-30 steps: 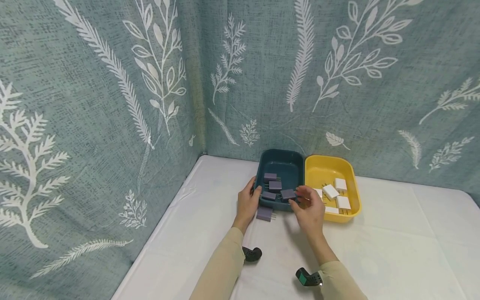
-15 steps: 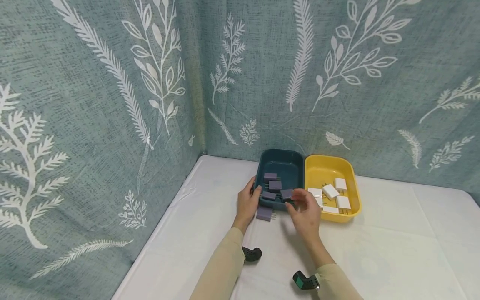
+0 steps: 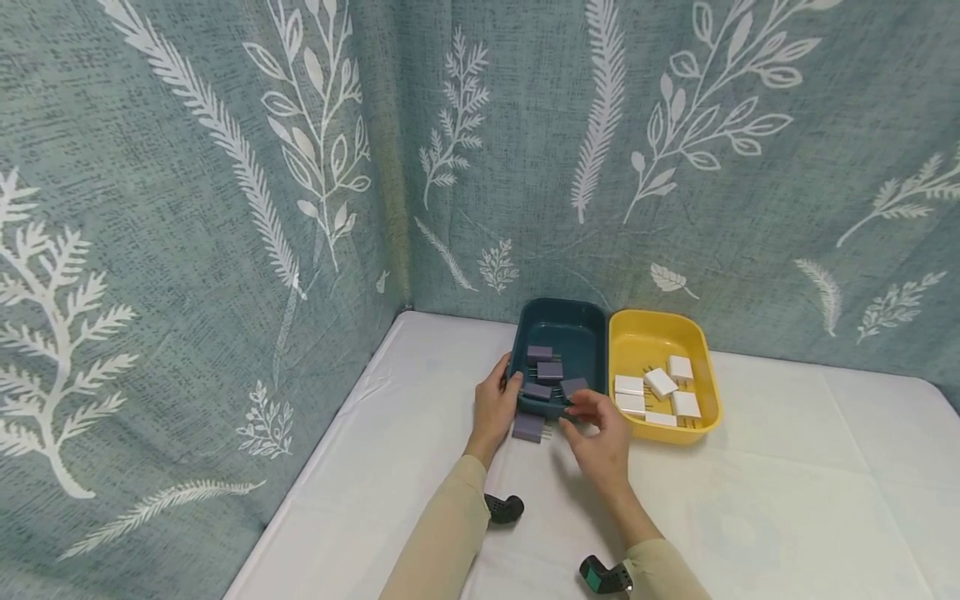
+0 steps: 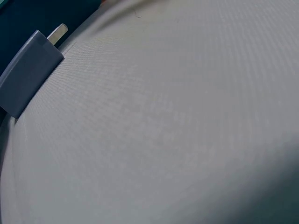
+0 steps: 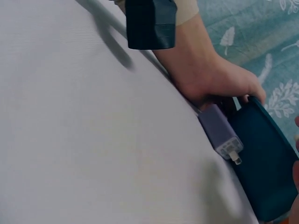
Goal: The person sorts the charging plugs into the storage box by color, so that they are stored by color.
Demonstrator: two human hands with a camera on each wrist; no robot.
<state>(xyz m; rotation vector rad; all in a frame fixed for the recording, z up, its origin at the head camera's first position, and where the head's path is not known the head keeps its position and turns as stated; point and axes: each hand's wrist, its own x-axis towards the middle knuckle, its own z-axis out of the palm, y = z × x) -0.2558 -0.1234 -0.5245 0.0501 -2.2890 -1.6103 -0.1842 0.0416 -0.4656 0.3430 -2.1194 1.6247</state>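
Observation:
In the head view my left hand (image 3: pixel 497 410) holds the left side of a dark teal tray (image 3: pixel 564 313), thumb at the rim. The right wrist view shows that left hand (image 5: pixel 217 79) at the tray's end too. Several purple plug chargers (image 3: pixel 550 371) lie inside. One more purple charger (image 3: pixel 528 427) lies on the cloth before the tray's front wall; its prongs (image 5: pixel 235 157) show in the right wrist view. My right hand (image 3: pixel 603 437) hovers by the front right corner, thumb and fingers apart, with nothing seen between them. Only slivers of its fingers (image 5: pixel 295 179) enter the right wrist view.
A yellow tray (image 3: pixel 705 350) with several white plug chargers (image 3: pixel 661 383) stands against the teal tray's right side. White cloth (image 3: pixel 810 467) covers the table. A leaf-patterned curtain (image 3: pixel 517 150) rises behind and at the left.
My right hand has moved left and toward me, away from the yellow tray, uncovering white chargers there. The left hand and both trays have stayed in place.

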